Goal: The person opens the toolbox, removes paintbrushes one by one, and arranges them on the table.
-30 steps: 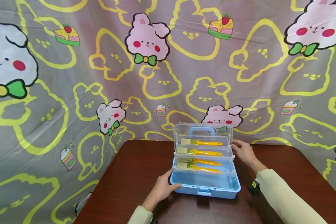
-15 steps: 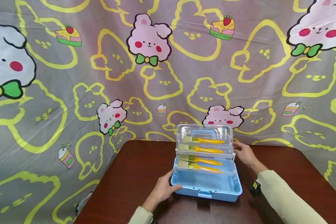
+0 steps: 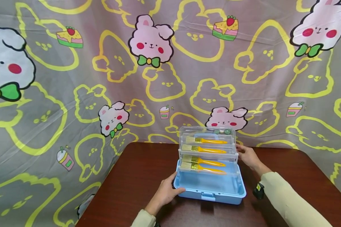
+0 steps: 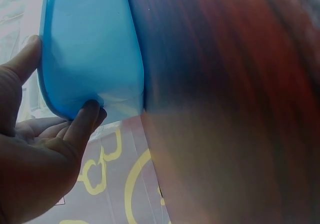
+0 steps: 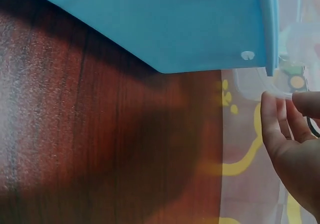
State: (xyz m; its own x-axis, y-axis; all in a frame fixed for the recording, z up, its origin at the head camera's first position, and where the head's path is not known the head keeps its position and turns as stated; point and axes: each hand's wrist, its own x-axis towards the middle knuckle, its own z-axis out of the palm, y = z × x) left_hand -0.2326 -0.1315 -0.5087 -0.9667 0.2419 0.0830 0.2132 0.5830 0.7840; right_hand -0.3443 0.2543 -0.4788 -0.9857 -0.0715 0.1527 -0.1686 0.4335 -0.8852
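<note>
A light-blue toolbox [image 3: 207, 184] stands unfolded on the table, with its clear lid [image 3: 184, 130] raised at the back. Several paintbrushes with yellow handles and pale bristles lie in its clear stepped trays; the top paintbrush [image 3: 213, 141] is farthest back. My left hand [image 3: 165, 191] grips the front left corner, thumb at the rim and fingers against the outer wall [image 4: 95, 44]. At the back right, my right hand [image 3: 248, 156] holds the clear lid's edge between thumb and fingers; in the right wrist view the fingertips [image 5: 269, 101] meet clear plastic.
The toolbox rests on a dark reddish-brown wooden table [image 3: 122, 186]. A patterned cloth [image 3: 159, 88] hangs close behind the table and along its left side. The toolbox's blue latch [image 3: 208, 198] faces the front.
The clear lid and upper trays have shifted slightly up and back, and the blue handle behind them shows less. Both hands keep their places on the toolbox.
</note>
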